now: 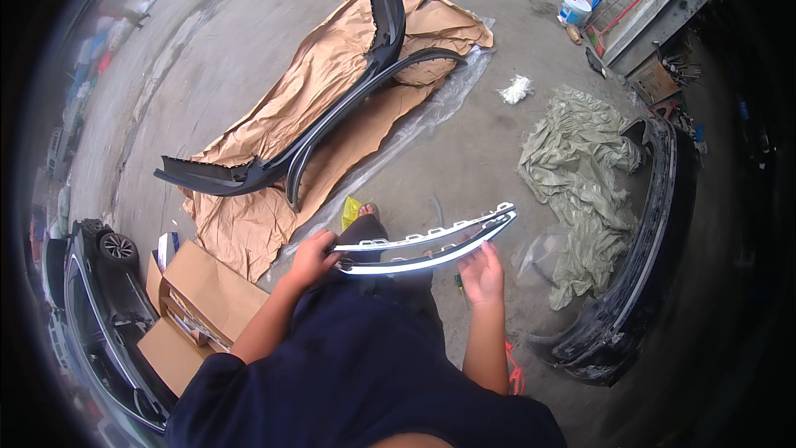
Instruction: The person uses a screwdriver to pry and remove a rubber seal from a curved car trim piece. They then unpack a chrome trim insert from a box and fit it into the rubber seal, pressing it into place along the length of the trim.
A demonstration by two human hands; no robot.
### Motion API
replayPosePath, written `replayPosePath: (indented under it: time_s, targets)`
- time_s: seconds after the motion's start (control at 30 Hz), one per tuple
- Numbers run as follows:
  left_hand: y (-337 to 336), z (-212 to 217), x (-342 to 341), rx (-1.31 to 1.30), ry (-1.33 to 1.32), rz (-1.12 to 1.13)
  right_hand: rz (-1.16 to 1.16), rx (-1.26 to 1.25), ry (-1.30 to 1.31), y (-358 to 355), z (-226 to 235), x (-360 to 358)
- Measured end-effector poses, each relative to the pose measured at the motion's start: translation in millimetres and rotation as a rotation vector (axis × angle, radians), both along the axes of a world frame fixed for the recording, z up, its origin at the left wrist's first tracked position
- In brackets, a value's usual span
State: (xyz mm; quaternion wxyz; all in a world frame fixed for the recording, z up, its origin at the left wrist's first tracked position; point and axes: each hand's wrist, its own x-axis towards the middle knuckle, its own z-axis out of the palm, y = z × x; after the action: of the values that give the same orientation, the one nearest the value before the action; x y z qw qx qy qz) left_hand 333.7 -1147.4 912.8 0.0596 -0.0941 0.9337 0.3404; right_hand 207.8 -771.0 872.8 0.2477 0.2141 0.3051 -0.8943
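I hold a long curved chrome and black trim strip level in front of my body. My left hand grips its left end with closed fingers. My right hand supports the strip from below, palm up, near its right half. Below the strip are my dark blue clothes and one sandalled foot on the concrete floor.
A dark bumper cover lies on brown paper ahead. Another black bumper rests at the right beside a crumpled grey-green cloth. Open cardboard boxes and a black car part sit at left. A white bucket stands far right.
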Motion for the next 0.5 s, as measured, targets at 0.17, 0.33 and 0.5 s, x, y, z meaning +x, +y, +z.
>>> replayPosePath:
  time_s: [0.17, 0.33, 0.5]
  targets:
    - [-3, -13, -9, 0.029, 0.135, 0.187, 0.129, -0.082, -0.031, -31, 4, -25]
    - [5, -52, -73, 0.172, 0.226, 0.292, 0.272, 0.108, 0.078, -106, 16, -75]
    - [-21, -78, -176, 0.275, 0.353, 0.072, 0.102, 0.382, 0.254, -197, 31, -163]
